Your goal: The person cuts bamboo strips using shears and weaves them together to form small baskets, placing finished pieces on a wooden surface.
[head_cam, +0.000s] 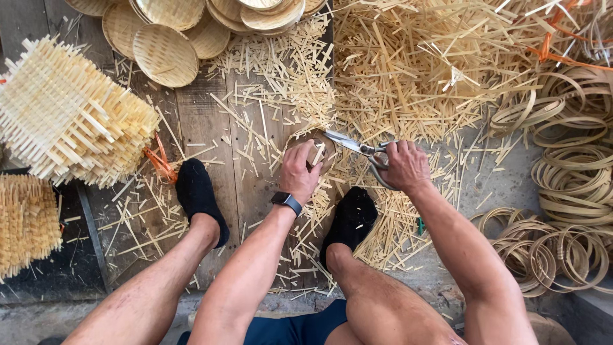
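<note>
My left hand [299, 171], with a dark watch on the wrist, grips a small round woven bamboo piece [321, 145] held above the floor. My right hand [404, 166] is closed through the handles of metal scissors [355, 145]. The scissor blades point left and meet the edge of the woven piece. Both forearms reach forward between my knees. My feet in black socks [198, 195] rest on the wooden boards either side of the left hand.
Cut bamboo strips [408, 70] litter the floor ahead and right. Stacks of square woven mats [70, 118] sit at left. Round woven baskets [167, 54] lie at the top. Coiled bamboo hoops [571, 185] pile up at right.
</note>
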